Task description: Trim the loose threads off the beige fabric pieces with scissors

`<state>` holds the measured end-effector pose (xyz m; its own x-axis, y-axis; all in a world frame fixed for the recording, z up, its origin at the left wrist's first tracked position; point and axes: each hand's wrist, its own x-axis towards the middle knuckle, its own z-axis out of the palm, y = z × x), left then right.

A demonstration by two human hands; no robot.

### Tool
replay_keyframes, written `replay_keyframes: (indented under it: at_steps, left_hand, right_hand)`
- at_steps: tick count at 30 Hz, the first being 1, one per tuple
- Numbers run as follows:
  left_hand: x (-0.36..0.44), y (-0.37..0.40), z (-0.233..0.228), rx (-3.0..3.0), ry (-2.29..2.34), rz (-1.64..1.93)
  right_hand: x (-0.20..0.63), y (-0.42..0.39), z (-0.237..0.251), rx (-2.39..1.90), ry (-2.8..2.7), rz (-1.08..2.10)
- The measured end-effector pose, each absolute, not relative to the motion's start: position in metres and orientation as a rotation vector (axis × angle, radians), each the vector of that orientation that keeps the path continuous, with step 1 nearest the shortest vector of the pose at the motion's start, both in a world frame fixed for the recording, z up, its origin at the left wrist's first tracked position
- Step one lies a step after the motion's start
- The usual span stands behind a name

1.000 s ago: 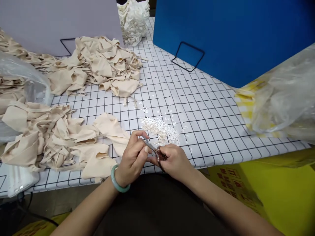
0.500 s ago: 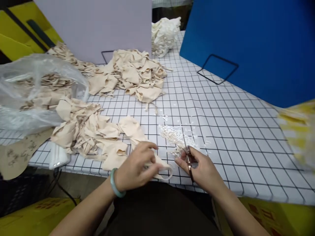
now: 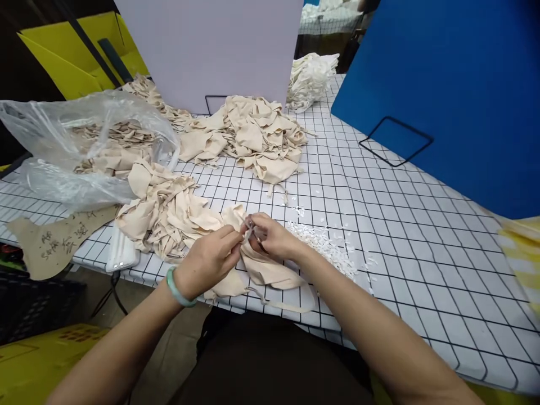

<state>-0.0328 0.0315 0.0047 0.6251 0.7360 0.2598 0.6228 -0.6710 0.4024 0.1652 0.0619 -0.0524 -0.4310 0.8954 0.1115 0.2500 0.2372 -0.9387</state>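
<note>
My left hand (image 3: 206, 260), a green bangle (image 3: 177, 289) on its wrist, is closed in a pinch on the edge of a beige fabric piece (image 3: 272, 271). Close against its fingertips, my right hand (image 3: 272, 237) grips a small pair of scissors (image 3: 250, 223); the blades meet a pale strip at the pinched edge. Fingers partly cover the cut spot. The rest of the piece hangs down onto the table's front, with a thin loop of strap (image 3: 291, 307) trailing right. Small white clippings (image 3: 327, 247) lie scattered beyond my right forearm.
Heaps of beige fabric pieces (image 3: 169, 211) lie left, another pile (image 3: 261, 138) behind. A clear plastic bag (image 3: 63, 185), marked brown template (image 3: 54, 244) and white power bank-like block (image 3: 122, 250) sit at left. Lilac (image 3: 211, 45) and blue (image 3: 455, 84) boards stand at the back.
My right hand with the scissors has moved left, away from the clippings, to meet my left hand at the fabric. My left hand has shifted slightly left and now pinches the edge. The view has shifted.
</note>
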Motion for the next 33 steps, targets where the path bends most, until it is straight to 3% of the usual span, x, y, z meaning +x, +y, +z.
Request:
replay_keyframes:
  at_steps: [4, 8, 12, 20, 24, 28, 33]
  left_hand:
    - [-0.042, 0.015, 0.013, 1.882, 1.199, 0.561]
    - [-0.035, 0.010, 0.002, 0.917, 0.813, 0.513]
    - [-0.026, 0.009, -0.004, 0.520, 0.563, 0.635]
    - [-0.028, 0.005, -0.002, 0.618, 0.626, 0.559]
    - [-0.027, 0.002, 0.001, 0.961, 0.768, 0.665]
    - [-0.021, -0.002, 0.007, 1.463, 0.920, 0.995]
    - [-0.006, -0.005, 0.003, 1.218, 0.873, 1.134]
  right_hand:
    - [0.157, 0.084, -0.045, -1.022, -1.841, 1.201]
    - [0.148, 0.079, -0.024, -0.893, -1.619, 0.961]
    - [0.146, 0.059, -0.023, -0.805, -1.491, 0.853]
    - [0.159, 0.032, -0.040, -0.900, -1.445, 0.709]
    - [0.167, 0.027, -0.036, -0.950, -1.470, 0.638]
    - [0.159, 0.012, -0.044, -1.116, -1.419, 0.905]
    - [0.133, -0.020, -0.053, -1.193, -1.265, 1.401]
